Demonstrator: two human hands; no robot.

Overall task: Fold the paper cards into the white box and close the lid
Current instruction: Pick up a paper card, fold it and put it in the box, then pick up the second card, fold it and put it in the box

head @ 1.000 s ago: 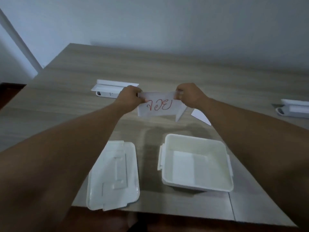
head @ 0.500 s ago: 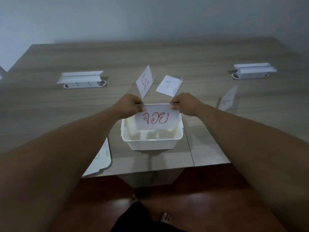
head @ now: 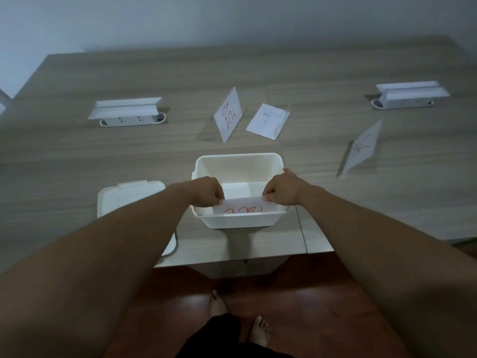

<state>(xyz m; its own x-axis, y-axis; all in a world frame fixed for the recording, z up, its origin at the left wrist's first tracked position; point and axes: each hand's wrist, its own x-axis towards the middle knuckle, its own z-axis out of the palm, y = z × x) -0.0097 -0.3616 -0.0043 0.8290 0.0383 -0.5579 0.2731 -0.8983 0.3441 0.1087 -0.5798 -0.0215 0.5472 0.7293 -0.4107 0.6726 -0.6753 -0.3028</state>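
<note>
Inside white box [head: 276, 161]: folded card [head: 242, 205], red writing, pinched at both ends by left hand [head: 206, 191], right hand [head: 281, 188]; lid [head: 129, 195] beside box.

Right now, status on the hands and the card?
Left hand and right hand both pinching the red-lettered card, lowering into the white box. Lid off, left of box. Three cards left on table. Nothing blocking.
</note>
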